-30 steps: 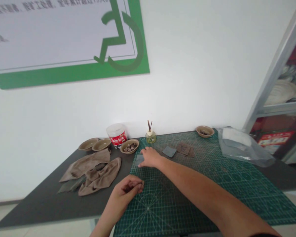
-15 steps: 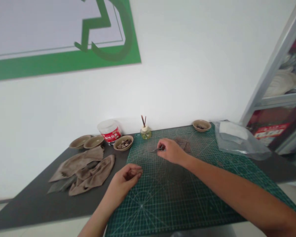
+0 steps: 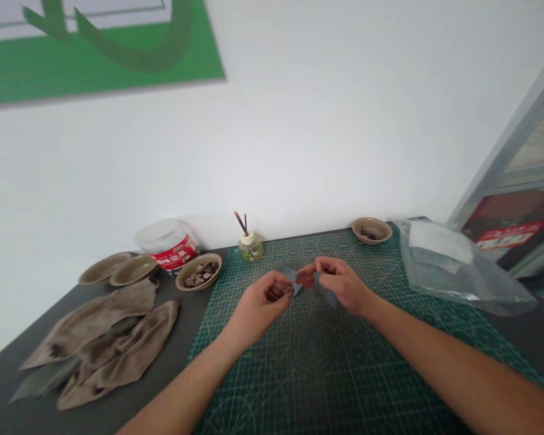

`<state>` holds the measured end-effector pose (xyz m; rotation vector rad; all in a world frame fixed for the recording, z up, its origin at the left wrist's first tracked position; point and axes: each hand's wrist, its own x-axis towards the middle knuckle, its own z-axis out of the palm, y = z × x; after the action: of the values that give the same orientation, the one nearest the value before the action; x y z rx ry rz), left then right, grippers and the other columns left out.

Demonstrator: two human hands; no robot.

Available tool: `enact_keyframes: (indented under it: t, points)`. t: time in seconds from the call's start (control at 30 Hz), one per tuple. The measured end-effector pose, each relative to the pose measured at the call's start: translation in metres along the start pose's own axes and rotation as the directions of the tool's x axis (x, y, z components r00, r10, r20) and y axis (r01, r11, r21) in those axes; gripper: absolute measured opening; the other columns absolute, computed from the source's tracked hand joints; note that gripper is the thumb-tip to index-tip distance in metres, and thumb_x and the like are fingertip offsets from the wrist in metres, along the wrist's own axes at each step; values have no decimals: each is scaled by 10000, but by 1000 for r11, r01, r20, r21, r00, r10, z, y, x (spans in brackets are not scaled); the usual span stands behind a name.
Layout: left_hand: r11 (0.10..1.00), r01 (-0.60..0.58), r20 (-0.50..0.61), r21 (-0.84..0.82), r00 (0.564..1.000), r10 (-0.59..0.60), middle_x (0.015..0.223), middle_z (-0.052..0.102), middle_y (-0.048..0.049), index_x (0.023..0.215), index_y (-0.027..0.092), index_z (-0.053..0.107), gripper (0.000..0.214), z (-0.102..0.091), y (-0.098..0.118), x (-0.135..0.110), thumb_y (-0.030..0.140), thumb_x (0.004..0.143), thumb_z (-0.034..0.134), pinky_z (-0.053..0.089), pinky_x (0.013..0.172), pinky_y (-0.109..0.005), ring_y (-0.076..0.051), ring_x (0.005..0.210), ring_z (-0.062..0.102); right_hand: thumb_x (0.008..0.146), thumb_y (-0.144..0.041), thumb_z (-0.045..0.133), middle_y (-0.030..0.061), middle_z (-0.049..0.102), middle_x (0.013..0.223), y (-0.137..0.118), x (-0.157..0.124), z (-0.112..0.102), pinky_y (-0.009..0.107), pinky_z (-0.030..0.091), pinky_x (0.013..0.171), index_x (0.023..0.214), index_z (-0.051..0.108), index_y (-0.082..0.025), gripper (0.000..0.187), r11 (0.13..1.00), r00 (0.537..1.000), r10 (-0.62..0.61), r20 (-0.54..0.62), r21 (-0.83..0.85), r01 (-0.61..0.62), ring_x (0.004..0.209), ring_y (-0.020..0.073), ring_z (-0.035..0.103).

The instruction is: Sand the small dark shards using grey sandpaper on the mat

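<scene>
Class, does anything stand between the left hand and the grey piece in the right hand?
A reddish-brown shape, too blurred to identify, shows high in the gap between left hand and grey piece, beside the right hand. Lower down, only green mat is visible.

Dark grey tabletop [image 3: 163, 374]. Directly on it: green gridded mat [image 3: 344, 386], middle to right; left of mat, crumpled brown cloth [image 3: 115, 359], two tan bowls [image 3: 133, 270] just beside each other, red-labelled tub [image 3: 174, 257], third bowl [image 3: 194, 287] holding small pieces; clear plastic bag [image 3: 453, 275] across mat's right edge
</scene>
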<state>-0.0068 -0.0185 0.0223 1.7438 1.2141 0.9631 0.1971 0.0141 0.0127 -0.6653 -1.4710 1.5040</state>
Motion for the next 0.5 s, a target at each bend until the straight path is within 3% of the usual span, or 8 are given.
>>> enact_keyframes:
  t: [0.1, 0.23, 0.5]
  points:
    - [999, -32, 58, -1, 998, 32, 765, 632, -14, 927, 159, 637, 129, 14, 3, 15, 245, 831, 622, 436, 616, -226, -124, 684, 559, 692, -170, 516, 38, 672, 784, 7, 1, -13, 365, 457, 774, 648, 369, -226, 164, 1000, 1000, 8, -28, 26, -8, 772, 207, 606]
    - [999, -23, 45, -28, 999, 25, 748, 611, -4, 901, 168, 609, 109, 26, -5, 23, 263, 849, 619, 429, 599, -223, -124, 671, 559, 681, -170, 516, 23, 592, 734, 15, 1, -26, 335, 439, 739, 664, 408, -219, 120, 1000, 997, -8, -82, 2, 9, 757, 200, 572]
    - [980, -125, 18, 153, 992, 124, 769, 613, -9, 901, 199, 608, 55, 12, -19, 18, 195, 876, 560, 473, 674, -257, -144, 714, 588, 692, -421, 733, 9, 497, 783, 14, 8, -25, 300, 399, 662, 787, 499, -231, 316, 998, 997, -15, -76, -67, 10, 720, 175, 466]
